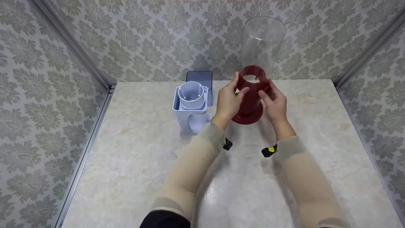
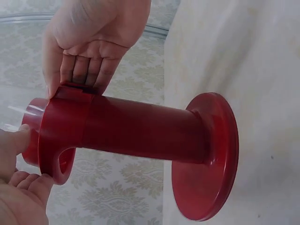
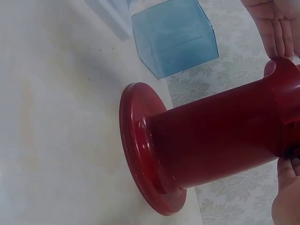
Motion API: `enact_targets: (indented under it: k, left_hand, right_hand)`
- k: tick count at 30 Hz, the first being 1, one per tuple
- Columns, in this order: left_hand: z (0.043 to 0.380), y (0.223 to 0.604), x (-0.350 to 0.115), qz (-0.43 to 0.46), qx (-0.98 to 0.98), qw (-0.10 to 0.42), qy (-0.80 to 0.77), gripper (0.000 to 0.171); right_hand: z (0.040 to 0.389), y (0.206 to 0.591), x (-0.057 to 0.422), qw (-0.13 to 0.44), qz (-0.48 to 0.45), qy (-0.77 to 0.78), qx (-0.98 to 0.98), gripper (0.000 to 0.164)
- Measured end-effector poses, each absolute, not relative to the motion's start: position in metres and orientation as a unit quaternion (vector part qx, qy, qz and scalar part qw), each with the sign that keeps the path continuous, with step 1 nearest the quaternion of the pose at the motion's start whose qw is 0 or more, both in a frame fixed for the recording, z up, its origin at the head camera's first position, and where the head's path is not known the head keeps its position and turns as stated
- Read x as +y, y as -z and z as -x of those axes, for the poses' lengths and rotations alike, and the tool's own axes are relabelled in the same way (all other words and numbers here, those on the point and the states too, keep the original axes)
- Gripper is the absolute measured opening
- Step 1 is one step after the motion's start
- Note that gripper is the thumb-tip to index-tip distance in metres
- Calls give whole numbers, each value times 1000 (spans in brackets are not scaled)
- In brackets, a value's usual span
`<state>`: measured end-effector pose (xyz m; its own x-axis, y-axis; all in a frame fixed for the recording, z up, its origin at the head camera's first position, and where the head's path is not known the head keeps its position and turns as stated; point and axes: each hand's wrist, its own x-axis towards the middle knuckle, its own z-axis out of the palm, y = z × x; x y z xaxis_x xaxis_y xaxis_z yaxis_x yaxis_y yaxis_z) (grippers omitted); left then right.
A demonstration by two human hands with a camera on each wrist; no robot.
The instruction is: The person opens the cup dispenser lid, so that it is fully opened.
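Observation:
A red pedestal stand (image 1: 248, 109) with a broad round base rests on the table. Its ring-shaped collar has a loop-like opening at the left side. From the collar rises a clear cylinder (image 1: 262, 47), tall and open at its top. My left hand (image 1: 228, 100) holds the collar's left side, thumb in front, fingers around the loop; the left wrist view shows these fingers (image 2: 33, 185) at the loop. On the opposite side my right hand (image 1: 275, 103) grips the collar, thumb at the front and fingers reaching behind. The base (image 3: 133, 136) lies flat in the right wrist view.
Left of the stand, a pale blue squarish holder (image 1: 183, 122) carries a round cup-like piece (image 1: 191, 95) on top and has a round opening in its side. Behind it stands a translucent blue box (image 3: 176, 40). Patterned walls (image 1: 152, 38) enclose the table (image 1: 133, 152).

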<state>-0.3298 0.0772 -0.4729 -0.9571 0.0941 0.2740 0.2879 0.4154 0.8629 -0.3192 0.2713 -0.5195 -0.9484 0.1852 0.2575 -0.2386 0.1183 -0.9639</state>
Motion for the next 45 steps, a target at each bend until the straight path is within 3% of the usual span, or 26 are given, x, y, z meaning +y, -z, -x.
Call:
enact_targets:
  k: [4, 9, 15, 20, 33, 45]
  left_hand:
    - [324, 469, 77, 105, -857, 129, 488, 75]
    - [322, 468, 72, 87, -855, 128, 496, 77]
    - [336, 477, 62, 98, -830, 55, 546, 106]
    - [337, 481, 60, 110, -826, 7, 552, 105]
    - [308, 482, 64, 101, -848, 57, 516, 96]
    - [258, 482, 78, 80, -917, 152, 360, 85]
  right_hand:
    - [319, 518, 275, 149, -18, -682, -715, 67]
    - [318, 521, 275, 147, -28, -691, -707, 65]
    - [321, 524, 272, 162, -52, -691, -703, 60]
    - [325, 526, 273, 163, -65, -687, -705, 59]
    - [317, 536, 288, 155, -68, -717, -676, 53]
    - [313, 541, 295, 110, -101, -782, -606, 46]
